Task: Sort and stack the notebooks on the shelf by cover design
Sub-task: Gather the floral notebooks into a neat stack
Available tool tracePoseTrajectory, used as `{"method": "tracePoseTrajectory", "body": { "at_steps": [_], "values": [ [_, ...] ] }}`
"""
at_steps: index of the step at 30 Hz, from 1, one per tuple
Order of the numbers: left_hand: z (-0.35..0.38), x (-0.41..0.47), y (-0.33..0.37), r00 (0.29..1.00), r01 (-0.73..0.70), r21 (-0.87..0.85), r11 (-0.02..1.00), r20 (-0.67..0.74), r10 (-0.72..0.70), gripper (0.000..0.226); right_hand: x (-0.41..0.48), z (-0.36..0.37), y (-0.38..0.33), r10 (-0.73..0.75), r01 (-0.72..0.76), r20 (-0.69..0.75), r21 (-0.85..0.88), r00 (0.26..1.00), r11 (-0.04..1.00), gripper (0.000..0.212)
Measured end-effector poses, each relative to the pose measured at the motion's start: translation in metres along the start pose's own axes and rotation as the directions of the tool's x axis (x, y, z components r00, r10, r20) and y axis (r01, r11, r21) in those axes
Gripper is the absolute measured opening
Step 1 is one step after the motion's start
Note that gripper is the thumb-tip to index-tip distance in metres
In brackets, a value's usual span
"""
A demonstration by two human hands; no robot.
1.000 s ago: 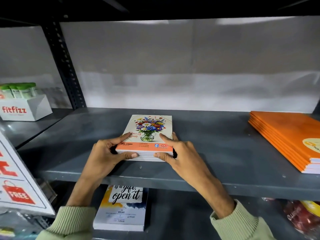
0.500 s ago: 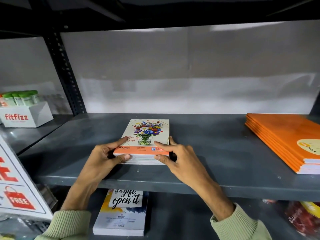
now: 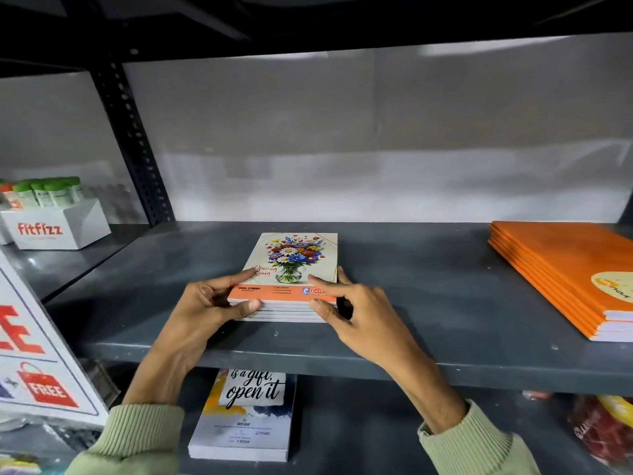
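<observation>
A stack of several notebooks with a flower-vase cover (image 3: 294, 258) lies on the grey shelf (image 3: 428, 303), near its front edge. My left hand (image 3: 209, 310) grips the stack's near left corner, thumb on the cover and fingers against the page edges. My right hand (image 3: 356, 310) holds the near right corner the same way. A stack of orange notebooks (image 3: 561, 272) lies on the shelf's right end. On the shelf below, a stack of notebooks with "is a gift, open it" covers (image 3: 246, 416) lies flat.
A white "fitfizz" box (image 3: 58, 228) with green-capped tubes stands on the neighbouring shelf at left, past a black perforated upright (image 3: 133, 145). A white sign with red "FREE" tag (image 3: 37, 365) leans at lower left. Red packets (image 3: 603, 430) lie at lower right.
Both hands have stayed on the flower stack's near corners, with the fingers shifted slightly. The camera has tilted, so the shelf sits lower in view.
</observation>
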State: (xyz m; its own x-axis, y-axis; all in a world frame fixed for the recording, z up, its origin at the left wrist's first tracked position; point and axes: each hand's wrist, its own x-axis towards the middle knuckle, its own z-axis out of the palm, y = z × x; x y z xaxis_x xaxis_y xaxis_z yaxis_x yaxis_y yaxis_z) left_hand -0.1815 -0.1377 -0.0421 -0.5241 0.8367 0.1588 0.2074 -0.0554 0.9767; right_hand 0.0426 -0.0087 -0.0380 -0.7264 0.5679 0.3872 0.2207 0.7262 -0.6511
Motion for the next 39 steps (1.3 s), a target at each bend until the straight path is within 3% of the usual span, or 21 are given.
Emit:
{"method": "tracePoseTrajectory", "body": {
  "at_steps": [2,3,5,7,9,13,21,29,33,39],
  "values": [
    [0.000,-0.004,0.003,1.000,-0.003,-0.088,0.996,-0.018,0.002,0.083,-0.002,-0.002,0.002,0.052,-0.051,-0.016,0.081,0.998,0.995,0.056],
    [0.002,-0.005,0.007,0.998,-0.004,-0.166,0.986,-0.070,-0.008,0.077,0.000,-0.003,0.000,0.127,-0.120,-0.031,0.185,0.991,0.975,0.055],
    [0.006,0.001,0.013,0.976,-0.012,-0.336,0.942,-0.210,-0.063,0.066,0.010,-0.004,-0.002,0.319,-0.262,-0.034,0.489,0.947,0.832,0.053],
    [0.007,0.019,0.021,0.950,0.054,-0.435,0.899,-0.256,-0.181,0.086,0.029,-0.004,0.000,0.471,-0.342,-0.003,0.683,0.882,0.646,0.062],
    [0.011,0.040,0.031,0.938,0.140,-0.451,0.882,-0.225,-0.264,0.094,0.050,-0.005,-0.004,0.552,-0.416,0.066,0.732,0.832,0.539,0.060],
    [0.031,0.063,0.036,0.915,0.303,-0.365,0.881,-0.147,-0.376,0.087,0.078,0.009,-0.005,0.643,-0.547,0.208,0.743,0.737,0.387,0.064],
    [0.033,0.066,0.019,0.885,0.353,-0.373,0.858,-0.164,-0.436,0.052,0.090,0.030,0.005,0.645,-0.521,0.138,0.723,0.752,0.454,0.051],
    [0.027,0.073,0.008,0.896,0.343,-0.435,0.832,-0.115,-0.430,0.049,0.096,0.041,0.008,0.693,-0.544,0.136,0.731,0.708,0.412,0.069],
    [0.028,0.074,0.010,0.895,0.351,-0.449,0.822,-0.099,-0.436,0.046,0.094,0.036,0.011,0.683,-0.520,0.116,0.742,0.721,0.423,0.044],
    [0.028,0.072,0.013,0.906,0.346,-0.435,0.831,-0.074,-0.416,0.044,0.089,0.037,0.005,0.651,-0.494,0.134,0.767,0.747,0.409,0.043]
  ]
}}
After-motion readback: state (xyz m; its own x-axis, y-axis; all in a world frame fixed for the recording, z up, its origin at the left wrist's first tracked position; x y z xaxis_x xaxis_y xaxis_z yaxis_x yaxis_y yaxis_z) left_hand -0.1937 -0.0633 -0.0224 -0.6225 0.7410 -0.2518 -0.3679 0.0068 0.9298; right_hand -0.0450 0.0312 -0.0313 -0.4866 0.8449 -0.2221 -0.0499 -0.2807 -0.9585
